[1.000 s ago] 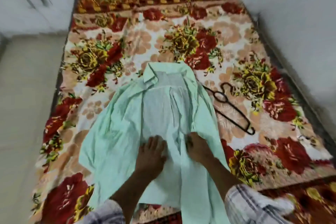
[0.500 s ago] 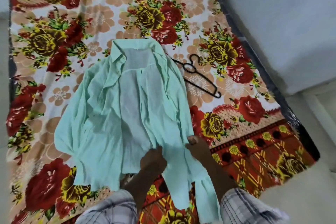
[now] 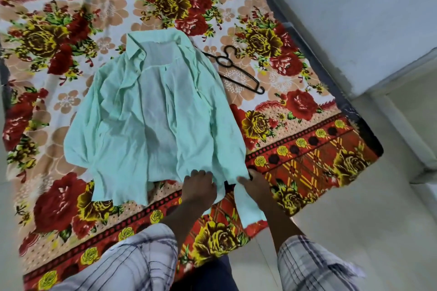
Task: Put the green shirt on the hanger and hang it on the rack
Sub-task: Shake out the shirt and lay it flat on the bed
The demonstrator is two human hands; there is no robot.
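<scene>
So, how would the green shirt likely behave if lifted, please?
Probably floppy: the green shirt lies creased and flat on the floral blanket. Likely light, since its back panel looks thin, almost sheer.

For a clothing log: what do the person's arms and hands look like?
The left hand and right hand are bare, no gloves or watch showing. The left sleeve and right sleeve are pale with dark check lines, ending near the elbows.

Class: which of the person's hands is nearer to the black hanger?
Right. The right hand is at the hem of the green shirt, almost straight below the hanger; the left hand is at the hem, farther left.
</scene>
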